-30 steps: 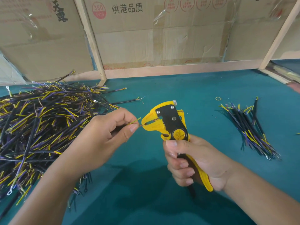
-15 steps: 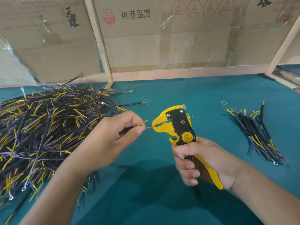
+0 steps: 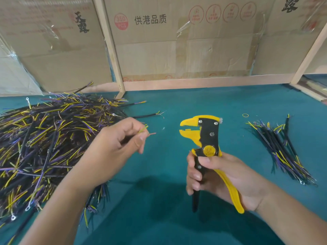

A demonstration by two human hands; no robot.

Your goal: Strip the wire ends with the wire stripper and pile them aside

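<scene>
Thin yellow-green wire (image 3: 143,129) with bared copper tip pinched in left hand (image 3: 113,149) grip; right hand (image 3: 219,175) gripping yellow-black wire stripper (image 3: 203,137), nose gaping beyond grip. Feeding next end squarely, squeezing fully.

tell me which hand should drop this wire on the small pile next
Left. The left hand already pinches the wire, its bare end clear of the wire stripper. The right hand is full with the stripper, though the small pile lies on its side.
</scene>
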